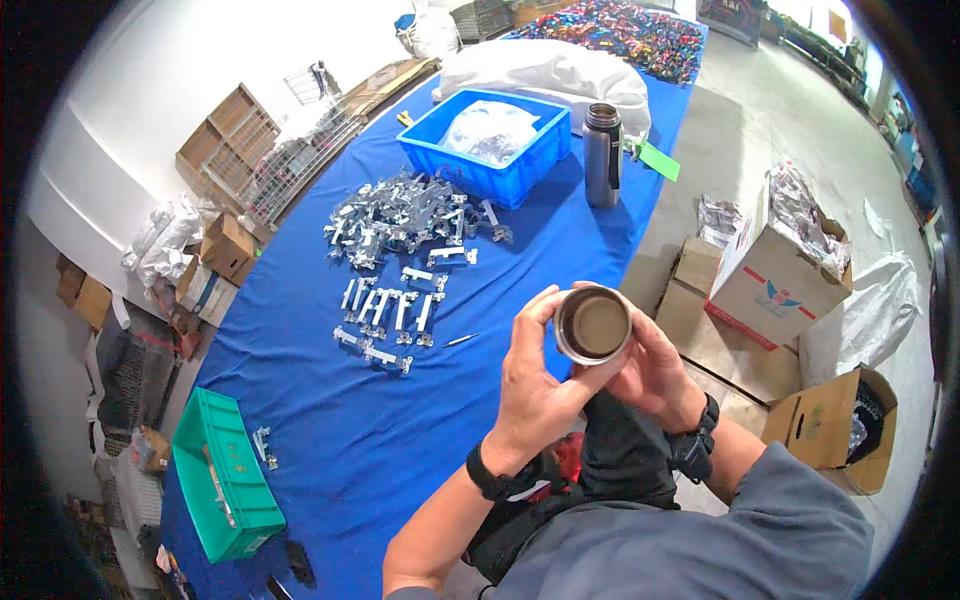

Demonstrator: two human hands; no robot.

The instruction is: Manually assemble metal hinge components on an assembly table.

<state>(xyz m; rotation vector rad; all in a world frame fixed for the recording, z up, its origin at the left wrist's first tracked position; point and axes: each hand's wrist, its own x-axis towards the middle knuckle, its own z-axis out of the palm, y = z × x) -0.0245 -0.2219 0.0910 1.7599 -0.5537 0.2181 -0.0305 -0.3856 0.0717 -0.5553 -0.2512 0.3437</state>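
Observation:
Between my two hands is a round metal cup, seen from above, with a silvery rim and a brownish inside. Whether the brown is liquid or the cup's bottom I cannot tell. My left hand curls round its left side, thumb beneath the rim. My right hand wraps its right side, partly hidden behind the cup. Beyond the cup a grey metal thermos flask stands upright on the blue-covered table, its top uncapped.
A heap of metal hinge-like parts lies left of the flask, with several laid in rows nearer me beside a pen. A blue crate holds a plastic bag. The green bin sits front left. Cardboard boxes stand right.

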